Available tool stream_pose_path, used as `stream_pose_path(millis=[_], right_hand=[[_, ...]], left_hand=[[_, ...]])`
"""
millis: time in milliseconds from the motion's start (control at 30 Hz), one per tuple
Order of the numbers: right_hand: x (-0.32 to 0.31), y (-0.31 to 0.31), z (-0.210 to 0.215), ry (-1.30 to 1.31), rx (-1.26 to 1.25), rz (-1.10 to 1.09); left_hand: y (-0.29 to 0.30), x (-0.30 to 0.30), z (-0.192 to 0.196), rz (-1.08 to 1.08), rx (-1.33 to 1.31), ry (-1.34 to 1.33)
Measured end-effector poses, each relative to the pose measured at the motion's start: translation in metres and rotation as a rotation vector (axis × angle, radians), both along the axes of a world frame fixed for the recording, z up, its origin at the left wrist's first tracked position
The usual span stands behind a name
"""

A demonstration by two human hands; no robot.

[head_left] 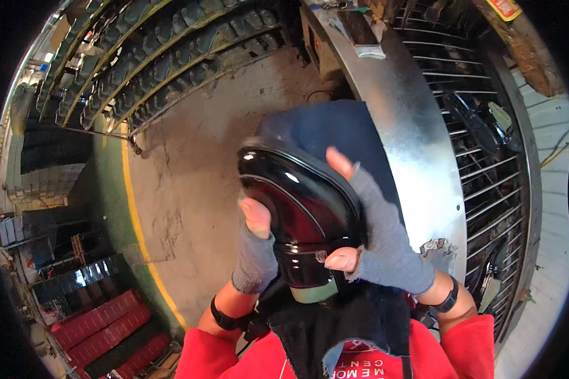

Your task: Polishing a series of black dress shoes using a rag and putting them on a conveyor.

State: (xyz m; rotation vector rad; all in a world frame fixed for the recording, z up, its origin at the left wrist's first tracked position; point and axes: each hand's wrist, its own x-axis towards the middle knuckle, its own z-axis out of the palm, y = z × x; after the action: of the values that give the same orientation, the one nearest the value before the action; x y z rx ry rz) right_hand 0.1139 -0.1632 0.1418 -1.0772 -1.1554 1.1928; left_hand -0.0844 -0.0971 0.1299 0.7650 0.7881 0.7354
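A glossy black shoe [300,211] is held up in front of me, its toe pointing away and up. My left hand [256,243], in a grey fingerless glove, grips the shoe's left side with the thumb pressed on the upper. Around the right side and heel wraps my right hand [376,237], also in a grey fingerless glove, fingertips showing above and below the shoe. A dark ragged cloth [335,322] hangs under the shoe over my lap. Both wrists wear black bands, and red sleeves show at the bottom.
A curved shiny metal bench edge [417,145] runs on the right, with a wire rack [487,177] holding dark shoes beyond it. Rows of shoes on a conveyor rack [171,57] arc across the top left. Red crates [104,328] stand lower left on the concrete floor.
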Motion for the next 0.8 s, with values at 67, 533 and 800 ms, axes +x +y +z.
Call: stream_pose_path(millis=[67,533,800], right_hand=[[0.002,0.017,0.014,-0.068,0.095,-0.045],[0.028,0.031,0.051,-0.484,0.105,0.04],[0.004,0.0,-0.023,0.717,-0.453,-0.012]], left_hand=[[-0.003,0.018,0.02,-0.044,0.01,-0.019],[-0.013,0.013,0.007,-0.075,0.218,0.217],[0.06,0.017,0.016,-0.173,0.863,0.112]])
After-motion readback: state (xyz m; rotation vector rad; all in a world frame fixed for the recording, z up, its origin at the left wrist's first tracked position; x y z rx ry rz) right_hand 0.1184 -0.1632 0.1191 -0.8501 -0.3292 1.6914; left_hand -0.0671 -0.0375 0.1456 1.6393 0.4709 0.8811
